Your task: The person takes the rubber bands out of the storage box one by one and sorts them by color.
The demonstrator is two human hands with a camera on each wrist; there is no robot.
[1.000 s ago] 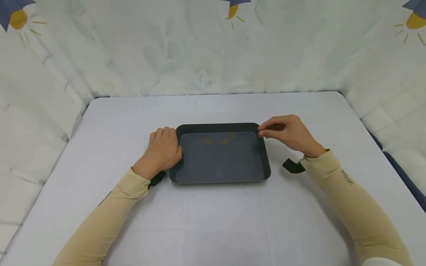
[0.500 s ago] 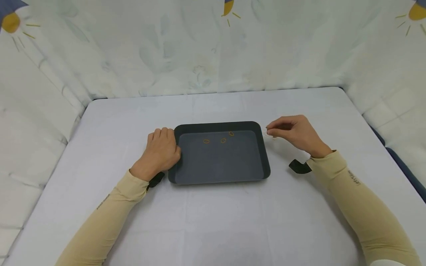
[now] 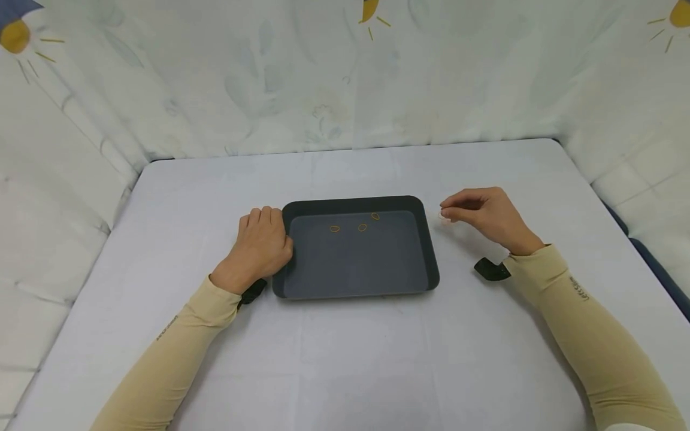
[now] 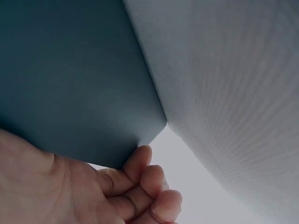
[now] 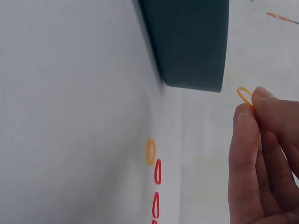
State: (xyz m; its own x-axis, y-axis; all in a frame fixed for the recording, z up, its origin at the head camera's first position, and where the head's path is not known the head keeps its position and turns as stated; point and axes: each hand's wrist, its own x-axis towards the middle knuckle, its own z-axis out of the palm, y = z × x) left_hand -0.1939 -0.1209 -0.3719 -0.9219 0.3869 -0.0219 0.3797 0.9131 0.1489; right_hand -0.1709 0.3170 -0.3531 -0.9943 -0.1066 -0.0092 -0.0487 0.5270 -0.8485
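My left hand [image 3: 260, 242] grips the left edge of a dark grey baking tray [image 3: 356, 263], fingers curled at its outer wall [image 4: 93, 93] in the left wrist view. Inside the tray, towards its far side, lie three small orange rubber bands [image 3: 362, 224]. Off the tray's right side, my right hand [image 3: 485, 215] pinches a yellow-orange rubber band [image 5: 244, 95] between thumb and fingertips. Below that hand in the right wrist view, another yellow-orange rubber band [image 5: 151, 152] lies on the cloth in a row with several red rubber bands [image 5: 158, 171].
A white cloth covers the table [image 3: 356, 365]. Pale printed curtains [image 3: 302, 78] hang along its back and sides. Black wrist mounts [image 3: 492, 269] sit under both sleeved forearms, close over the cloth.
My right hand has moved right, from the tray's far right corner to beside the tray, with the band pinched. My left hand keeps its grip on the tray. The head view has shifted slightly.
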